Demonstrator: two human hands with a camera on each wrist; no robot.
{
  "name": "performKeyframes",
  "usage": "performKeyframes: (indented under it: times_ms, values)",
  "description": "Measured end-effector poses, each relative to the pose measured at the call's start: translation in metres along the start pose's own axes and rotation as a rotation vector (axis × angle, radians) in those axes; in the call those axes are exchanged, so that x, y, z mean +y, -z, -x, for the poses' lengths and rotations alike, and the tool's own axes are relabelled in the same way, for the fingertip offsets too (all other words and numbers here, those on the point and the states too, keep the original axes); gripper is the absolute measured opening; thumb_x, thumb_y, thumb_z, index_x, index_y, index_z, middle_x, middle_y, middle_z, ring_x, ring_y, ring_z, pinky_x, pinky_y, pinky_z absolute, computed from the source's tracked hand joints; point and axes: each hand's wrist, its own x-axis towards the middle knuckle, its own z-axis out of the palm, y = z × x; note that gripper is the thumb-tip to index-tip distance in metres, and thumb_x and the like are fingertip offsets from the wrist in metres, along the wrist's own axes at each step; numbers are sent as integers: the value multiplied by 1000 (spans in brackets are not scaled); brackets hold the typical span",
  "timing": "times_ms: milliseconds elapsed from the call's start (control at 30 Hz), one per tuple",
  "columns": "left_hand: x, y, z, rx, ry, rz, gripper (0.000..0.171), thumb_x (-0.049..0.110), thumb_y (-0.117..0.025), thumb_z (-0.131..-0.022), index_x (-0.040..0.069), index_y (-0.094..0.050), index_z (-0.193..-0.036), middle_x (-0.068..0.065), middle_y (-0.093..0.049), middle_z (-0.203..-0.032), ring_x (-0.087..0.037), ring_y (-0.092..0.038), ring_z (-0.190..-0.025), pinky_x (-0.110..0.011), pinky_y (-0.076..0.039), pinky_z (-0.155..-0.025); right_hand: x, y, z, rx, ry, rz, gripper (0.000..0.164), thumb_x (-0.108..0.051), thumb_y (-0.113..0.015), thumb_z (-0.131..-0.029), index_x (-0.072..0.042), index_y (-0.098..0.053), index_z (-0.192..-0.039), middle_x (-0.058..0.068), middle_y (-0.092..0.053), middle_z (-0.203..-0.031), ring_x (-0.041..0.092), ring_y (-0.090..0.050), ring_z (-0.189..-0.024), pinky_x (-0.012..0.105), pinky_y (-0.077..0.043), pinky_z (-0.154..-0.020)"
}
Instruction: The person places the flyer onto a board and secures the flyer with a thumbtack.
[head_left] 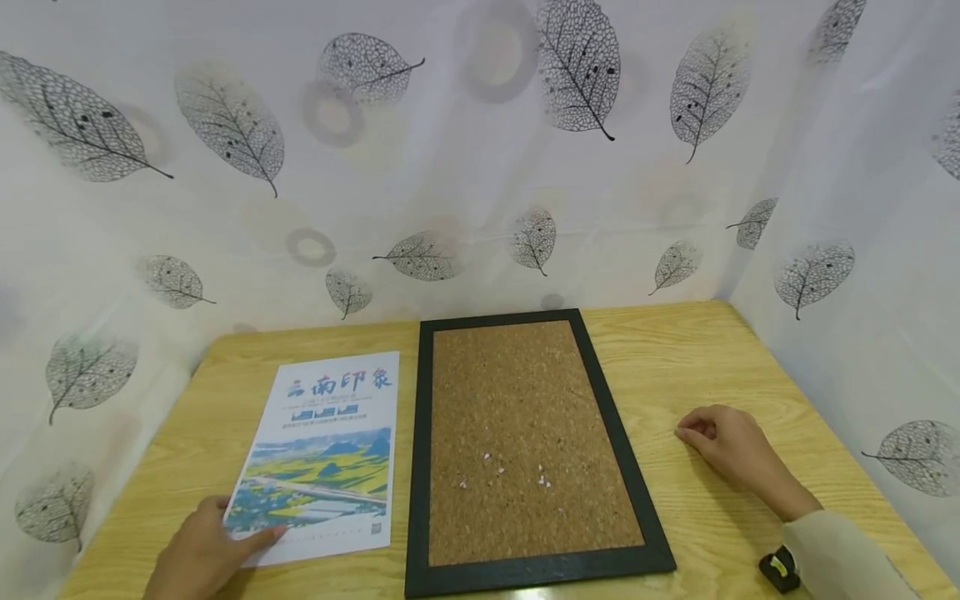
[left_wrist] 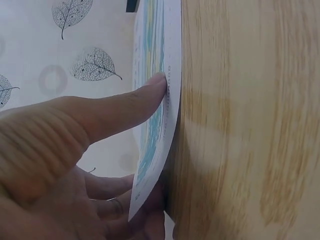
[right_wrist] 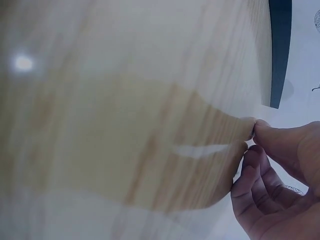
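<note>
A printed poster with a landscape picture and large characters lies left of a black-framed cork board. My left hand grips its lower left corner, thumb on the printed face and fingers underneath. Seen from the left wrist, the corner of the sheet bends up off the table between thumb and fingers. To the right of the board, my right hand rests low at the table, fingers loosely curled. In the right wrist view the thumb and fingertips meet the glossy surface, with nothing visible between them.
Small white bits are scattered on the cork's lower half. A small black object with a yellow mark sits beside the right sleeve. Leaf-patterned cloth hangs around the back and sides of the wooden table.
</note>
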Motion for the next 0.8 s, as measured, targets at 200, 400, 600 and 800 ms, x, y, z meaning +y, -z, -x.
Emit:
performKeyframes:
  times_ms: [200, 400, 600, 800]
  values:
    - [-2, 1, 1, -7, 14, 3, 122, 75, -68, -61, -20, -29, -127, -41, -42, -123, -55, -47, -105, -59, -41, -83, 2, -1, -1, -4, -4, -2, 8, -15, -73, -83, -7, -72, -85, -4, -64, -72, 8, -53, -60, 27, -42, -54]
    - [-4, 2, 1, -10, 9, 17, 121, 74, -69, -61, -20, -29, -127, -41, -40, -124, -55, -46, -106, -60, -40, -84, 3, -1, -2, -16, 2, -15, 9, -16, -72, -84, -8, -72, -85, -4, -64, -73, 7, -54, -61, 27, -43, -55]
    - [-7, 3, -2, -7, 24, 31, 116, 69, -72, -62, -19, -32, -125, -39, -46, -116, -45, -51, -98, -59, -40, -84, 4, 0, -2, -29, -6, -24, 10, -18, -72, -85, -8, -71, -85, -4, -64, -73, 8, -54, -62, 27, -44, -56]
    - [-11, 6, -4, -38, -1, 51, 104, 62, -71, -70, -19, -37, -124, -34, -54, -107, -35, -56, -89, -54, -43, -78, 4, 1, -1, -21, 0, -14, 10, -18, -72, -84, -8, -71, -84, -4, -64, -73, 8, -54, -62, 28, -43, -56]
